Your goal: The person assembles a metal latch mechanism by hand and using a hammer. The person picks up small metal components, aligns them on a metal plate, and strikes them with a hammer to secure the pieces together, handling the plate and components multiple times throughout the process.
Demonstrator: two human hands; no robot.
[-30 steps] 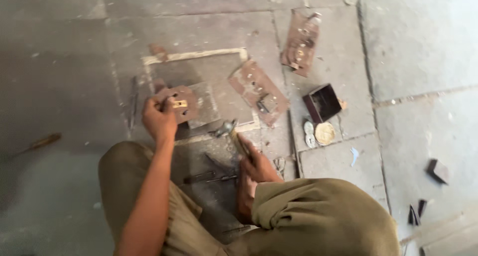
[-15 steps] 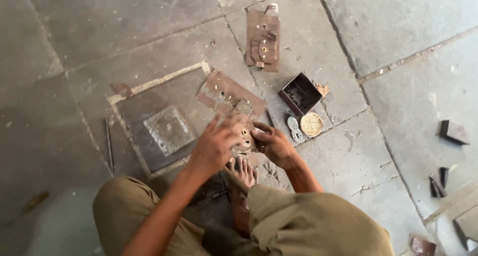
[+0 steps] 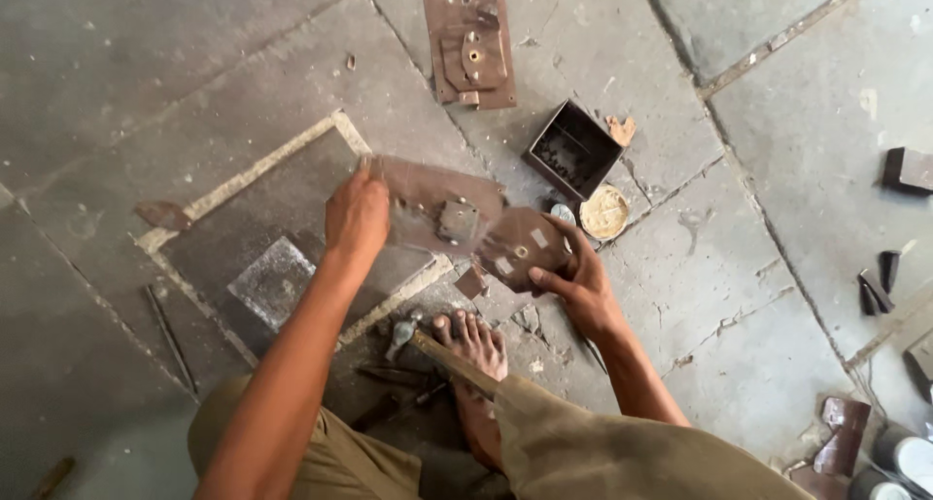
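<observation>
Where cracked stone floor [image 3: 146, 63] spreads | metal block [image 3: 273, 283] | open box [image 3: 573, 150]

rusty-brown plate [image 3: 428, 204] | black open box [image 3: 573, 150] | pale-yellow round lid [image 3: 604, 212] | grey stone floor [image 3: 146, 72]

Hidden and cut off from your view

Your left hand [image 3: 357, 218] covers the rusty plate's [image 3: 437, 208] near corner, your right hand's [image 3: 573, 272] palm hides behind the smaller plate [image 3: 520, 250], and the top edge cuts the far lock plate [image 3: 468, 38].
</observation>
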